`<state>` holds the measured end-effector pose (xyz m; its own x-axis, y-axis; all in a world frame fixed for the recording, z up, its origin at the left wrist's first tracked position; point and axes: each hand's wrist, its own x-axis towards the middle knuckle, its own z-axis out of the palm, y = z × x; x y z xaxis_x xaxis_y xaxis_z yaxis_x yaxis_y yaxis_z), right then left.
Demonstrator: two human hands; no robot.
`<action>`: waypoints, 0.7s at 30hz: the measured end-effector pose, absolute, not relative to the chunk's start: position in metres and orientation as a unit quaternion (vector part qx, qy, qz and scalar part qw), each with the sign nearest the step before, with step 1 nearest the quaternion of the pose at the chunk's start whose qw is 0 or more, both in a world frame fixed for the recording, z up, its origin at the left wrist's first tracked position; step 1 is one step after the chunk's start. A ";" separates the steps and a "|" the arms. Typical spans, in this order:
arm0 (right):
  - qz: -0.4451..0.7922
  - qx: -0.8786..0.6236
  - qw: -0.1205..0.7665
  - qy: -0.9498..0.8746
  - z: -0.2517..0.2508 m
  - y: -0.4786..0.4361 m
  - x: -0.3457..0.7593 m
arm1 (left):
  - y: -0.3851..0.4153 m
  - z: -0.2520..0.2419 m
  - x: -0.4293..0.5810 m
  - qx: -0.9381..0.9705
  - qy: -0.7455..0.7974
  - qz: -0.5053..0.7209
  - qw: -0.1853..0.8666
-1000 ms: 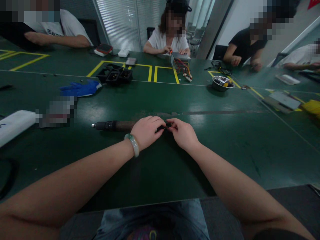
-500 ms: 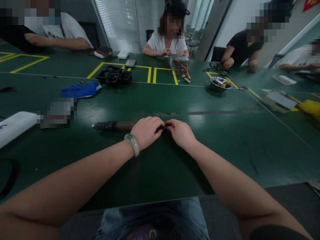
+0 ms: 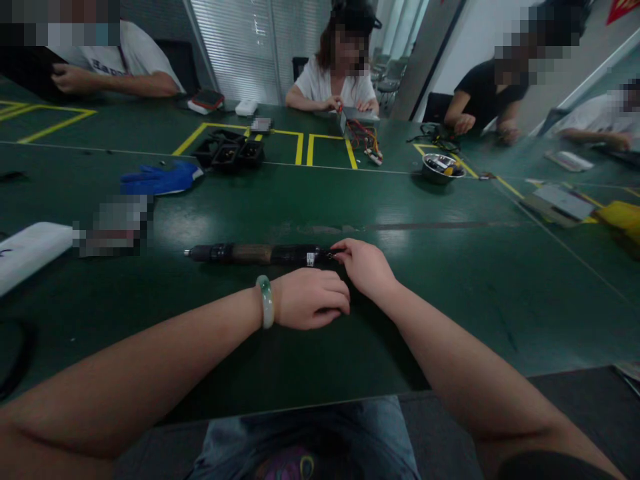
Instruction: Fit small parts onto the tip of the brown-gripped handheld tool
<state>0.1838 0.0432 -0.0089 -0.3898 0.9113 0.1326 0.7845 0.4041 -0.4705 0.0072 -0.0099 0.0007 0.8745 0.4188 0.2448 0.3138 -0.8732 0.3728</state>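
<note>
A dark electric screwdriver (image 3: 253,254) with a brown middle band and a small white label lies across the green table, its metal tip pointing left. At its right end, my right hand (image 3: 367,267) pinches the thin black tail with a small metal piece; my fingertips partly hide what is there. Just below the screwdriver, on the near side, is my left hand (image 3: 313,299), with a jade-coloured bangle (image 3: 265,301) on the wrist. Its fingers are loosely bent, the thumb is a little apart, and nothing shows in it.
To the left lie a blue glove (image 3: 160,179) and a white box-like object (image 3: 37,250). Black plastic parts (image 3: 230,152) sit farther back. A metal bowl (image 3: 443,170) of small parts stands back right. Several people sit around, one beside a metal box with coloured wires (image 3: 365,137).
My left hand has let go of the screwdriver's right end and moved down towards me, uncovering the labelled part. My right hand stays almost where it was.
</note>
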 end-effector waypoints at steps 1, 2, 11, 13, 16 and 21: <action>0.161 -0.520 0.192 -0.817 -0.009 0.044 0.185 | -0.010 -0.001 0.007 0.955 0.180 0.158 0.176; 0.152 -0.521 0.196 -0.817 -0.010 0.046 0.186 | -0.009 -0.002 0.007 0.953 0.177 0.161 0.184; 0.081 -0.630 0.150 -0.758 0.001 0.081 0.242 | -0.008 0.001 0.000 0.948 0.184 0.163 0.203; 0.068 -0.663 0.118 -0.736 0.008 0.087 0.274 | -0.008 0.001 -0.001 0.947 0.188 0.164 0.202; 0.046 -0.713 0.077 -0.696 0.017 0.091 0.338 | -0.008 0.000 -0.001 0.947 0.189 0.163 0.200; 0.044 -0.820 0.021 -0.571 0.008 0.085 0.473 | -0.007 -0.002 -0.002 0.948 0.187 0.167 0.195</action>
